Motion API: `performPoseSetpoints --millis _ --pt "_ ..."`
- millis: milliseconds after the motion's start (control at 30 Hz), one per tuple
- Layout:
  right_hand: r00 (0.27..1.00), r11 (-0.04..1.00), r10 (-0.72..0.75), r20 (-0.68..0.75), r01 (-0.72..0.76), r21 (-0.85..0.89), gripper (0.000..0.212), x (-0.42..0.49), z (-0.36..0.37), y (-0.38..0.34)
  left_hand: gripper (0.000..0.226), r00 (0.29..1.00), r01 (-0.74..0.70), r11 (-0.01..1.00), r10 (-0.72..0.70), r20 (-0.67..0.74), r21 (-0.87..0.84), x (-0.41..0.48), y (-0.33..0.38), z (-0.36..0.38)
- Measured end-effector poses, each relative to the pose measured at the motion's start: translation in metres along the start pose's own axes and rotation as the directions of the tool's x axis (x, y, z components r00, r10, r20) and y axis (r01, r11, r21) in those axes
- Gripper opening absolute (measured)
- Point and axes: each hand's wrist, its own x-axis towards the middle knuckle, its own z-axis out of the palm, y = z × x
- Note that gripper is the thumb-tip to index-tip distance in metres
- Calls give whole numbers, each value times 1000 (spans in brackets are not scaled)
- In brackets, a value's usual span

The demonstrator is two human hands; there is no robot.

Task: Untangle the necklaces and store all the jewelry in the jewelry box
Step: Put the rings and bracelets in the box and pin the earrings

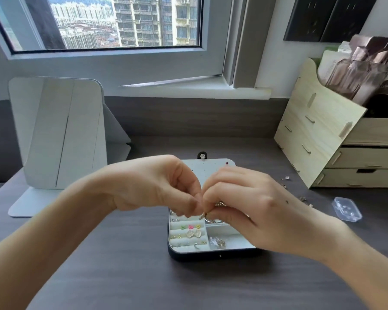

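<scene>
An open dark jewelry box [211,256] with a white lining lies on the desk in front of me. Its left rows hold small earrings [194,233], and a tangle of chain [217,242] lies in its lower right compartment. My left hand [157,186] and my right hand [240,202] meet fingertip to fingertip just above the box. Together they pinch a small gold piece of jewelry [205,214], with more gold showing under my right fingers. The box's raised lid [211,166] with its earring holes stands behind my hands, partly hidden.
A white standing mirror [58,135] is at the back left. A wooden drawer organizer [336,139] fills the right. Loose small jewelry pieces [286,178] and a clear plastic case [346,208] lie on the dark desk [143,276] to the right of the box.
</scene>
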Motion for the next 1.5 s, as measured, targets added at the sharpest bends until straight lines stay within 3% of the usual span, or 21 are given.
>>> performPoseSetpoints --millis 133,233,300,367,467,633,733,933,1100,1233,1333,1500 --pt "996 989 87 8 -87 118 11 -5 3 11 11 988 91 983 -109 -111 -158 5 -12 -10" --pt "967 929 254 -10 -241 282 7 -9 -2 22 11 977 96 962 -140 -159 -255 -2 -24 -23" --pt "892 836 450 -44 -403 373 6 -5 0 38 17 954 109 965 -169 -246 -240 -1 -32 -29" --pt "769 700 638 -32 -562 441 6 5 9 56 19 899 111 967 -196 -391 -230 8 -39 -34" --pt "621 536 779 84 -729 426 5 24 33 83 12 803 65 955 -223 -552 -290 27 -54 -44" --pt "505 480 850 150 -860 174 8 57 66 117 7 726 -41 933 -219 -652 -358 50 -83 -45" --pt "484 483 856 184 -874 52 6 72 70 124 7 689 -89 917 -225 -689 -389 53 -91 -48" --pt "389 414 868 309 -910 -16 4 89 70 136 14 724 -178 865 -207 -657 -469 58 -98 -56" --pt "370 437 840 397 -895 -89 14 103 65 137 11 730 -192 850 -211 -650 -491 62 -107 -61" --pt "310 416 845 436 -893 -172 18 110 66 141 12 736 -188 838 -225 -639 -511 64 -112 -62" --pt "314 425 851 422 -883 -200 20 113 68 146 12 742 -185 820 -245 -624 -542 65 -115 -62" --pt "409 505 807 426 -852 -138 23 105 61 145 9 750 -181 798 -267 -605 -575 68 -120 -60"
